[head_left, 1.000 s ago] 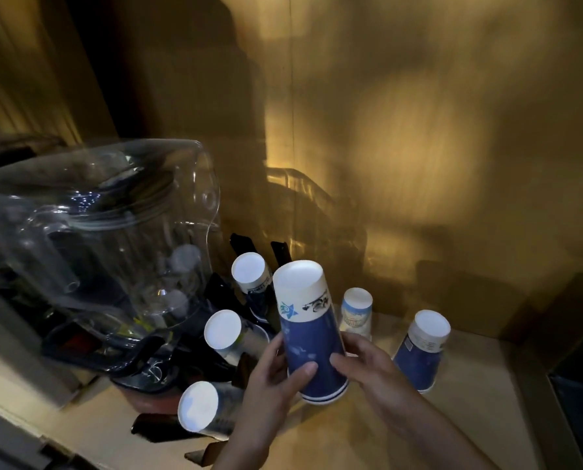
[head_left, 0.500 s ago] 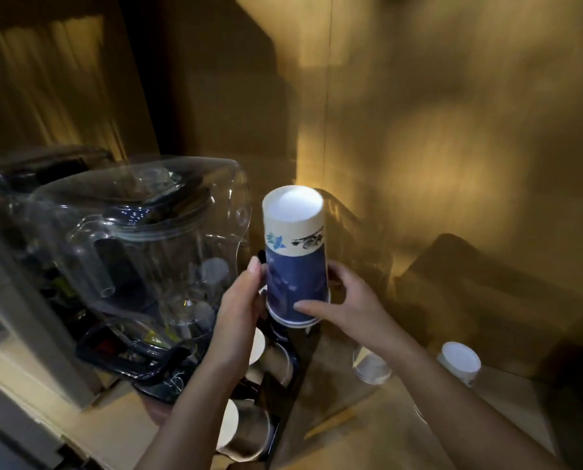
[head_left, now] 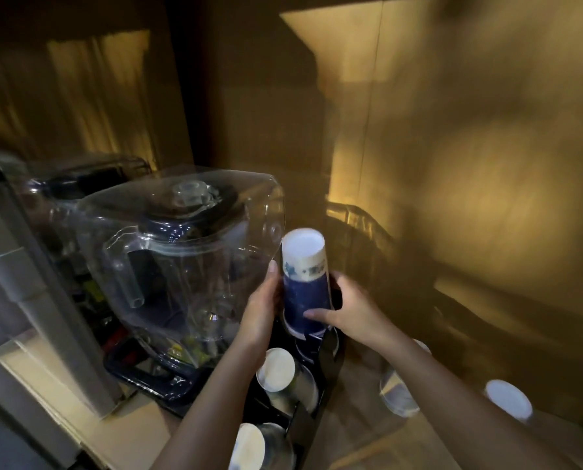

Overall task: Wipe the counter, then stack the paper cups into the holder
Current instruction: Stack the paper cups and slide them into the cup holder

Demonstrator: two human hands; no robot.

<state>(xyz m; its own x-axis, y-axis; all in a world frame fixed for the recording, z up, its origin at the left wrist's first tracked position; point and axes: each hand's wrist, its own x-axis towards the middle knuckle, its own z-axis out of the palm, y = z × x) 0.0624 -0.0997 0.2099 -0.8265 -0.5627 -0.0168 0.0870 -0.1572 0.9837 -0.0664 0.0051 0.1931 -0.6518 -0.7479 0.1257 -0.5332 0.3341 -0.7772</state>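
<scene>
Both hands hold one blue paper cup point(head_left: 305, 286) upside down, with its white bottom facing up. The left hand point(head_left: 261, 312) presses flat on the cup's left side, and the right hand point(head_left: 346, 312) wraps around the right side with fingers point(head_left: 313, 314) across the front. So both hands are closed on this cup.

The cup stands almost straight up, tipped a little to the left at the top. Its open end points down at the black holder point(head_left: 320, 374), right below it. It looks like it sits over the far slot, but I cannot tell if it is touching the cups there.

The next move is likely straight down, so the cup should stay lined up with that slot. Two more stacks point(head_left: 276, 369) sit nearer in the holder. Two loose cups point(head_left: 507, 400) wait on the counter point(head_left: 361, 446), nearer the right hand.
</scene>
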